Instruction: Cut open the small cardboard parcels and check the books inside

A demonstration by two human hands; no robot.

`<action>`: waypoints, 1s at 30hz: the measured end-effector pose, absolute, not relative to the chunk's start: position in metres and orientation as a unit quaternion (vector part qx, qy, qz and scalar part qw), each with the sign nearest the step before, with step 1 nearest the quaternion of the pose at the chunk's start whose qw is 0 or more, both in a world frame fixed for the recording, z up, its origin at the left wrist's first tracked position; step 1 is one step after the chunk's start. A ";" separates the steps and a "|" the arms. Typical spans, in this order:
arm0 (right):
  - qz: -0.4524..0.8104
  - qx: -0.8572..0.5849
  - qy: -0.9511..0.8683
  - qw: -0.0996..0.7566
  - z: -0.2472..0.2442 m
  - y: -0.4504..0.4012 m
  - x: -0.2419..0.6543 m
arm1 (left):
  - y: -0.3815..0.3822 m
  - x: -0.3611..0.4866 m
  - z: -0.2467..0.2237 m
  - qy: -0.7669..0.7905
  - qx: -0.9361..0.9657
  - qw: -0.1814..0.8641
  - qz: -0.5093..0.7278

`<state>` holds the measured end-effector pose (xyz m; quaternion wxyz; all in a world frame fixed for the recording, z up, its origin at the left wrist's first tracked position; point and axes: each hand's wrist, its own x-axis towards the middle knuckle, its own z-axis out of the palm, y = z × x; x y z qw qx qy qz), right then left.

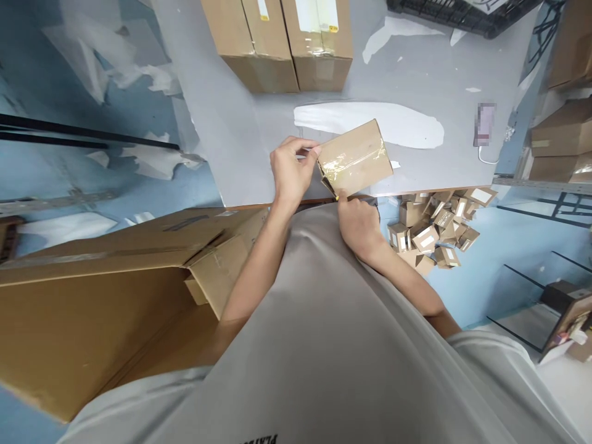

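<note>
A small brown cardboard box (358,154) is tilted near the front edge of the grey table, with shiny clear tape across its upper face. My left hand (293,169) pinches the box's left corner between thumb and fingertips. At the box's lower left end a narrow dark gap shows beside a bent flap. My right hand (361,223) is curled closed at the near corner, below that gap. A tiny yellow bit shows at its fingertip; what the fist holds is hidden.
Two larger taped cartons (277,49) stand at the table's back. White paper (407,126) lies behind the box. A black crate (485,18) and a blurred-out device with a cable sit farther right. A big open carton (115,320) is at left; several small boxes (430,228) pile on the floor at right.
</note>
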<state>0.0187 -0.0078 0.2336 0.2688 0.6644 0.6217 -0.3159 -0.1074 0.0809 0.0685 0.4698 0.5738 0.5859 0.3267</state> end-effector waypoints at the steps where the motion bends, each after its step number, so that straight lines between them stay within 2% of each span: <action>1: -0.314 0.675 0.613 0.265 0.237 -0.009 0.023 | 0.081 -0.108 0.068 0.585 0.573 0.471 0.328; 3: -0.303 0.710 0.592 0.231 0.241 -0.009 0.038 | 0.081 -0.109 0.068 0.582 0.569 0.477 0.330; 5: -0.273 0.761 0.566 0.160 0.236 -0.008 0.062 | 0.081 -0.109 0.069 0.578 0.565 0.486 0.333; 9: -0.204 0.850 0.486 0.020 0.196 -0.003 0.124 | 0.083 -0.110 0.072 0.582 0.564 0.483 0.332; 14: -0.309 0.839 0.438 -0.086 0.158 -0.011 0.158 | 0.091 -0.114 0.070 0.572 0.583 0.471 0.334; 21: -0.337 0.840 0.417 -0.083 0.158 -0.038 0.136 | 0.093 -0.101 0.096 0.557 0.649 0.417 0.307; 26: -0.337 0.841 0.413 -0.090 0.165 -0.045 0.135 | 0.078 -0.051 0.120 0.400 0.766 0.434 0.255; 30: -0.332 0.831 0.440 -0.071 0.179 -0.044 0.139 | 0.078 -0.026 0.115 0.320 0.828 0.418 0.195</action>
